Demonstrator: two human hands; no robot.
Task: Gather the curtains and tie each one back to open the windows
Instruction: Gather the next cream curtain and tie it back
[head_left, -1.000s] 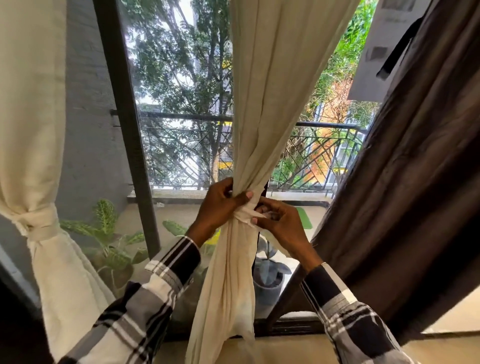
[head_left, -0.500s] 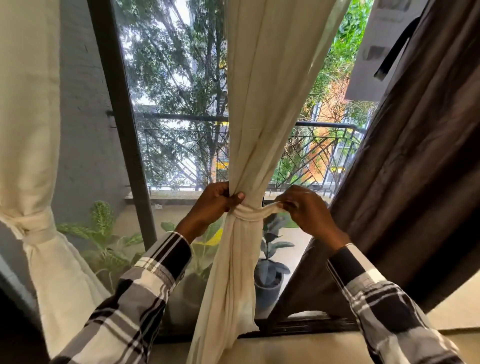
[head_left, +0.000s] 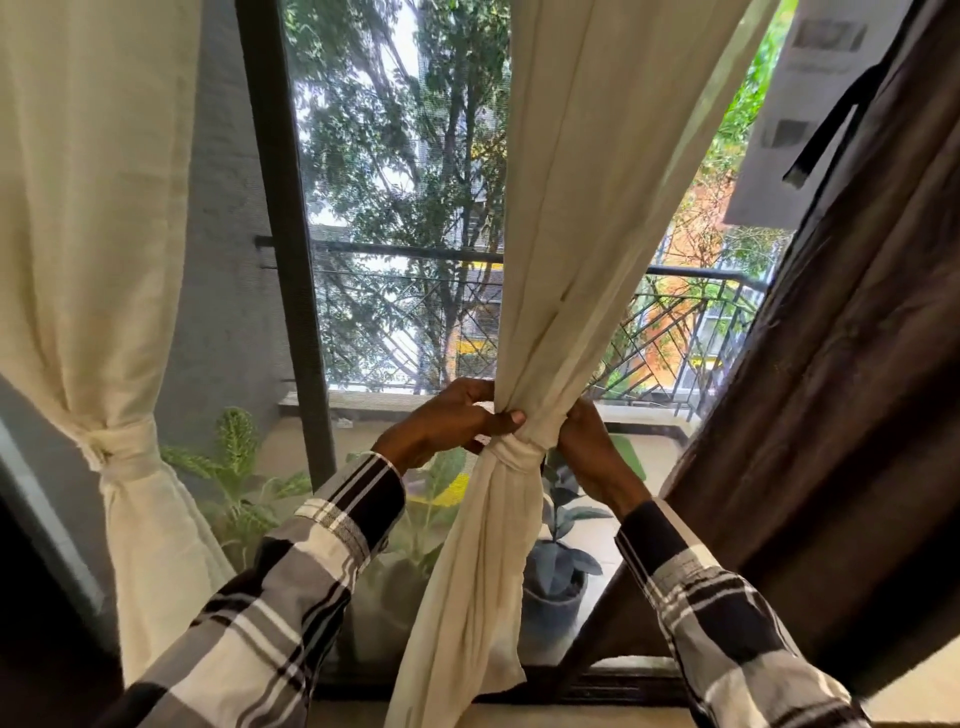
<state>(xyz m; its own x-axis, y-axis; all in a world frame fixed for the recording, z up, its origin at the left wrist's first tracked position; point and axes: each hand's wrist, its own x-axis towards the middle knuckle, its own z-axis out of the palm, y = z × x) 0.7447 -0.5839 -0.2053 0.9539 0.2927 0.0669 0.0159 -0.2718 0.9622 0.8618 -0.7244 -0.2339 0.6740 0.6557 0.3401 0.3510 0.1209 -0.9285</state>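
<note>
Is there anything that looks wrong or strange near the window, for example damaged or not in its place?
Nothing looks damaged or spilled. The left cream curtain is tied at its knot, and both hands grip the tie of the middle curtain. Only the brown curtain hangs untied, slanting across the right.

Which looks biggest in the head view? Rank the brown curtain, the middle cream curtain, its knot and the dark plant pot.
1. brown curtain, though it hangs nearest the camera
2. middle cream curtain
3. dark plant pot
4. knot, only slightly smaller than the pot
</note>
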